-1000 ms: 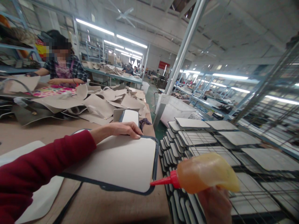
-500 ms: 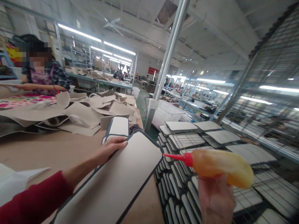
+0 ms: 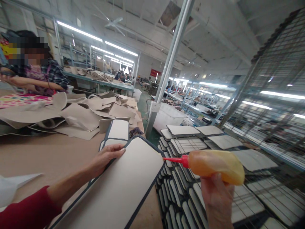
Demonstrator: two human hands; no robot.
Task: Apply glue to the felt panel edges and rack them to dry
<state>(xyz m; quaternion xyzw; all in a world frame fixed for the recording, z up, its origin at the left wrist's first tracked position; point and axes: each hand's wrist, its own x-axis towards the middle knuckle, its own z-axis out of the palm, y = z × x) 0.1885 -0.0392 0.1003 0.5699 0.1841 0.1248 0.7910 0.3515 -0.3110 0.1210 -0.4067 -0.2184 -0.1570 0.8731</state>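
Observation:
My left hand [image 3: 111, 156] grips the left edge of a long pale panel [image 3: 119, 184] with a dark border and rounded corners, tilted toward me over the table. In my right hand [image 3: 218, 197] is a glue bottle [image 3: 216, 165] of yellowish liquid, lying nearly level. Its red nozzle [image 3: 175, 160] points left, with the tip at the panel's far right corner. Whether the tip touches the border or hovers just off it, I cannot tell. Behind the panel lie similar dark-edged pieces [image 3: 116, 130].
Beige cut sheets [image 3: 78, 114] are heaped across the table [image 3: 47, 156]. To the right, wire racks [image 3: 190, 144] hold many dark-edged panels, close below the bottle. A metal post [image 3: 164, 73] rises beyond the table's end. A co-worker [image 3: 35, 73] sits at the far left.
The bottle and my right hand have shifted left in view, the nozzle staying by the panel's corner. My left hand and the panel appear slightly lower and further left. The co-worker's arms have moved.

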